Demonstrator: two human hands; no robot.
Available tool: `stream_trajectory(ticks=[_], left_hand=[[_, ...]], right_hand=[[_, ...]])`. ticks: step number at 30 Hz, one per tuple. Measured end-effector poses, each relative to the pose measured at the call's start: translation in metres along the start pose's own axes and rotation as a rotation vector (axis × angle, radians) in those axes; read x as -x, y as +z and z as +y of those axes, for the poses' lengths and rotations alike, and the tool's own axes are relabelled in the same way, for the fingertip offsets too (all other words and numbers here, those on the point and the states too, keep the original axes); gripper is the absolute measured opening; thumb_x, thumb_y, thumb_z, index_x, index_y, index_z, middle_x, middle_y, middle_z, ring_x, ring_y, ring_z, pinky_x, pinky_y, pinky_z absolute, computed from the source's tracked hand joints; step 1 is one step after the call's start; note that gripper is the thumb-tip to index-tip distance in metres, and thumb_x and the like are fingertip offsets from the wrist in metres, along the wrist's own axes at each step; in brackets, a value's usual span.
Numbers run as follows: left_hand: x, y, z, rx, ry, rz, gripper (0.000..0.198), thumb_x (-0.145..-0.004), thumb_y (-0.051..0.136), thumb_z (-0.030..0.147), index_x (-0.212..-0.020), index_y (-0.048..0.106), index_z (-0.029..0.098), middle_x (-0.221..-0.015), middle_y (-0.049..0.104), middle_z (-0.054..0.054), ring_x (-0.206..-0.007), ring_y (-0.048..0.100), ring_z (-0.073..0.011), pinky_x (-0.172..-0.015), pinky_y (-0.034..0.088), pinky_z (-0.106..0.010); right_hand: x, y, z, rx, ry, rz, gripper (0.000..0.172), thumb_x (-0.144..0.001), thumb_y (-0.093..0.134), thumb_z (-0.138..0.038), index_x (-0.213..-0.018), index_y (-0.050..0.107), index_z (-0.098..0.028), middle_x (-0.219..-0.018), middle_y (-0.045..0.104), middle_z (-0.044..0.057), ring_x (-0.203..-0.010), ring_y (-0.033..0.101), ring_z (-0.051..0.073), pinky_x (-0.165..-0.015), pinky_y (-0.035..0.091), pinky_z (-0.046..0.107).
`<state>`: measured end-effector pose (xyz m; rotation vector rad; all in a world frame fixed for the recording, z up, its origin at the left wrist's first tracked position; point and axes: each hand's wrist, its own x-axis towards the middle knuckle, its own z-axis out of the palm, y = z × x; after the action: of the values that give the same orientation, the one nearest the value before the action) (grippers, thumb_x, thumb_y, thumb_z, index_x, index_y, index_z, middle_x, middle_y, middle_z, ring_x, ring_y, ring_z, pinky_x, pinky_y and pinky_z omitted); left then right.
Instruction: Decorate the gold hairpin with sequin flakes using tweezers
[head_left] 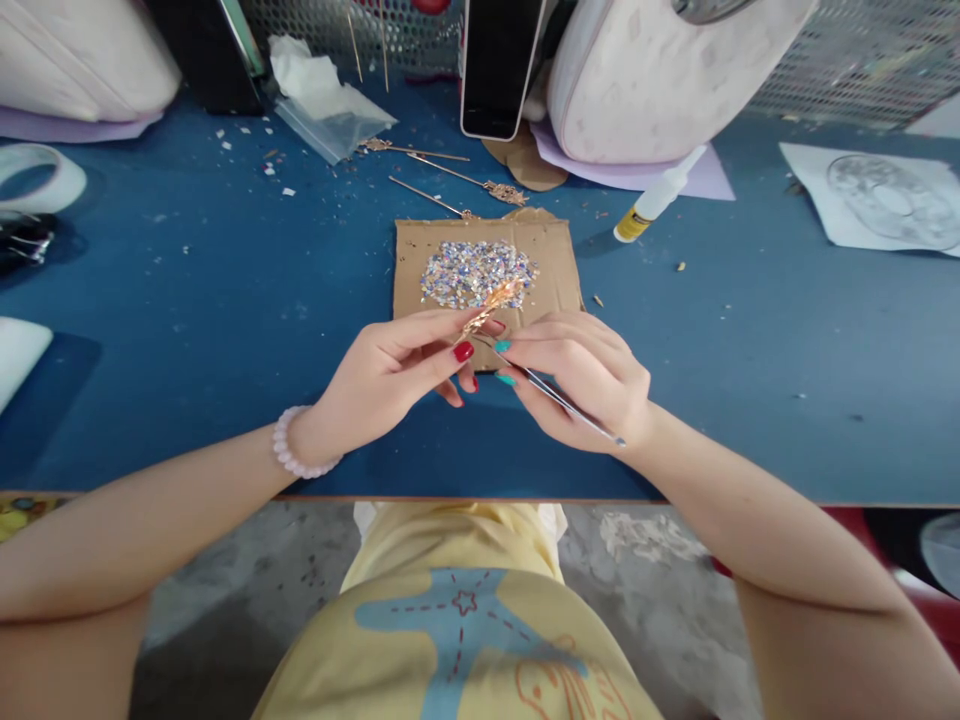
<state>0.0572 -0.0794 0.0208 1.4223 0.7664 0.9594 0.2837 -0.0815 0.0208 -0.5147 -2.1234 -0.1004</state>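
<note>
My left hand (pixel 390 375) pinches a small gold ornament (pixel 491 303) between thumb and fingers, just over the near edge of a cardboard sheet (pixel 555 270). My right hand (pixel 581 380) grips thin metal tweezers (pixel 559 397), their tip close to the ornament. On the cardboard lies a heap of small iridescent sequin chips (pixel 476 272). Both hands hover close together above the blue table (pixel 187 300).
Gold hairpin sticks (pixel 450 170) lie behind the cardboard. A glue bottle (pixel 658 198) rests to the right, a phone (pixel 496 65) leans upright at the back, with white bags (pixel 660 75), a plastic bag (pixel 330 115), a tape roll (pixel 37 178) and a printed sheet (pixel 885 200) around.
</note>
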Motion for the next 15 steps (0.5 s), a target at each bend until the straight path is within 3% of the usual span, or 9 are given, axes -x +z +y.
stream_trajectory(ticks=[4, 8, 15], left_hand=[[0.001, -0.001, -0.002, 0.016, 0.006, -0.005, 0.024, -0.099, 0.082, 0.034, -0.122, 0.088, 0.03, -0.127, 0.083, -0.006, -0.072, 0.075, -0.0082, -0.062, 0.067, -0.016], [0.001, -0.001, -0.002, 0.014, 0.006, -0.01, 0.024, -0.1, 0.082, 0.034, -0.122, 0.088, 0.031, -0.127, 0.083, -0.006, -0.074, 0.076, -0.0085, -0.061, 0.067, -0.015], [0.0, -0.001, 0.0, -0.022, 0.01, -0.016, 0.021, -0.101, 0.081, 0.037, -0.119, 0.088, 0.029, -0.123, 0.083, -0.007, -0.072, 0.075, -0.0083, -0.061, 0.067, -0.015]], right_hand=[[0.002, 0.001, -0.002, -0.087, 0.082, 0.013, 0.009, -0.11, 0.059, -0.018, -0.108, 0.067, -0.021, -0.092, 0.082, 0.004, -0.084, 0.081, 0.018, -0.077, 0.067, 0.032], [0.003, 0.0, -0.007, -0.18, 0.231, 0.021, 0.009, -0.109, 0.064, -0.018, -0.106, 0.07, -0.024, -0.088, 0.079, 0.0, -0.079, 0.079, 0.016, -0.073, 0.067, 0.028], [0.005, 0.002, -0.011, -0.405, 0.482, 0.067, 0.012, -0.109, 0.068, -0.024, -0.103, 0.077, -0.021, -0.092, 0.082, 0.001, -0.074, 0.079, 0.011, -0.068, 0.064, 0.022]])
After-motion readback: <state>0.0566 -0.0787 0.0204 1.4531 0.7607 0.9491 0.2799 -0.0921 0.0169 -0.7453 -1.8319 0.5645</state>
